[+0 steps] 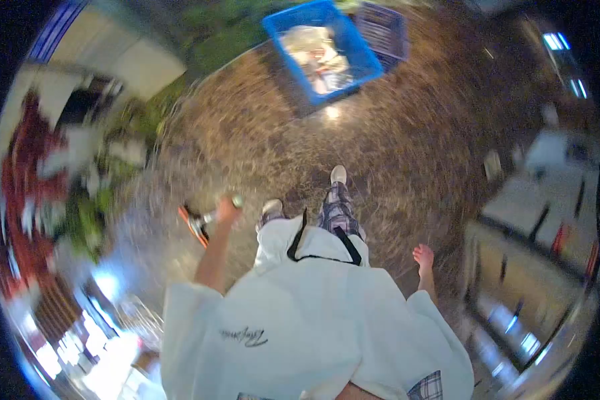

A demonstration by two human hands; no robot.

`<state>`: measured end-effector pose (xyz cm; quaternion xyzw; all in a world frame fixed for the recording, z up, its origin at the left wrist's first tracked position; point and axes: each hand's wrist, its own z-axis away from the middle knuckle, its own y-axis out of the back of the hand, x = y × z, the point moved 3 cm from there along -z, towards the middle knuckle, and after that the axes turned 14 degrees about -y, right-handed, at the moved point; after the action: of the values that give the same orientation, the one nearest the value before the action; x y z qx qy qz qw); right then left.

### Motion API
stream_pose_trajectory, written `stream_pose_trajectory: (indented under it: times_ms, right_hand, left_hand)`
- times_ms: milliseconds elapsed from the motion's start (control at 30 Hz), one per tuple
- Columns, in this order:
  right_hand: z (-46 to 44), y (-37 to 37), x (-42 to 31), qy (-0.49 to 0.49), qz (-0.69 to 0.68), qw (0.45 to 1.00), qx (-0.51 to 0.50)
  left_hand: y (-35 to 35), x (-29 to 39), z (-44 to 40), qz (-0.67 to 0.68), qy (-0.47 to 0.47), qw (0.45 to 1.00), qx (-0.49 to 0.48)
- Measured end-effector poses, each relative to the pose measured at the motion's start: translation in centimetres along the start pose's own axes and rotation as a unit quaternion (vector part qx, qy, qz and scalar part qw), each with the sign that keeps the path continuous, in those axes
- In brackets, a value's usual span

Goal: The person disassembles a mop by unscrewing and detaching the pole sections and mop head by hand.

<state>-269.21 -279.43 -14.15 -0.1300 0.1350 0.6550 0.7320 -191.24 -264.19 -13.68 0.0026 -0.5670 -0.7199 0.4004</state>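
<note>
My left hand [229, 211] is closed around the grip of a T-shaped tool [195, 225] with an orange and dark crosspiece and a pale shaft. A light rounded end shows beyond my fingers. Blur hides the tool's exact kind. On the other side, my right hand [423, 255] hangs beside my body, holding nothing, its fingers loosely apart. Both hands are over the floor [407, 153], away from any furniture. My white top [313, 313] fills the lower middle of the view.
A blue crate [373, 67] with pale, crumpled contents stands on the floor ahead, beside a greyish-purple crate [399, 33]. A table-like metal structure [513, 233] is at the right. Green plants [87, 223] and red material [33, 180] line the left. My shoes [339, 175] are on the floor.
</note>
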Motion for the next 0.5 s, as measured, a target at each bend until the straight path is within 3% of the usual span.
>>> stream_pose_trajectory:
  times_ms: [33,67,100,133,167,200,300,333,433,500]
  right_hand:
    - [-4.3,-0.5,-5.8,0.026,0.068,0.997,-0.029]
    - [-8.2,-3.7,-10.9,-0.017,0.036,0.998,-0.056]
    - [-11.7,-7.1,-16.2,-0.061,0.006,0.995,-0.079]
    - [-8.7,-14.4,-19.5,0.028,0.142,0.986,-0.086]
    - [-4.1,-23.4,-23.2,0.126,0.265,0.953,-0.070]
    - [-1.7,-28.5,-25.0,0.152,0.307,0.930,-0.132]
    - [2.3,-39.0,-27.3,0.190,0.375,0.865,-0.274]
    - [2.6,-40.2,-27.3,0.200,0.383,0.840,-0.329]
    - [-0.9,-42.4,-26.2,0.135,0.502,0.786,-0.335]
    - [-4.0,-41.5,-25.0,0.136,0.592,0.726,-0.322]
  left_hand:
    - [-0.5,-1.3,-0.4,-0.002,0.059,0.998,0.005]
    - [2.9,3.2,0.8,0.027,0.145,0.989,0.018]
    - [3.0,4.6,2.2,0.059,0.160,0.979,0.110]
    - [0.1,2.7,2.5,0.120,0.139,0.974,0.132]
    - [1.5,6.7,2.6,0.097,0.176,0.963,0.179]
    - [1.3,10.0,3.1,0.101,0.171,0.960,0.200]
    - [-3.2,15.5,2.0,0.154,0.071,0.936,0.310]
    - [-2.3,19.3,1.8,0.168,0.064,0.936,0.303]
    - [-2.6,26.7,-2.0,0.202,-0.011,0.948,0.245]
    - [-2.3,31.0,-2.9,0.245,-0.110,0.919,0.287]
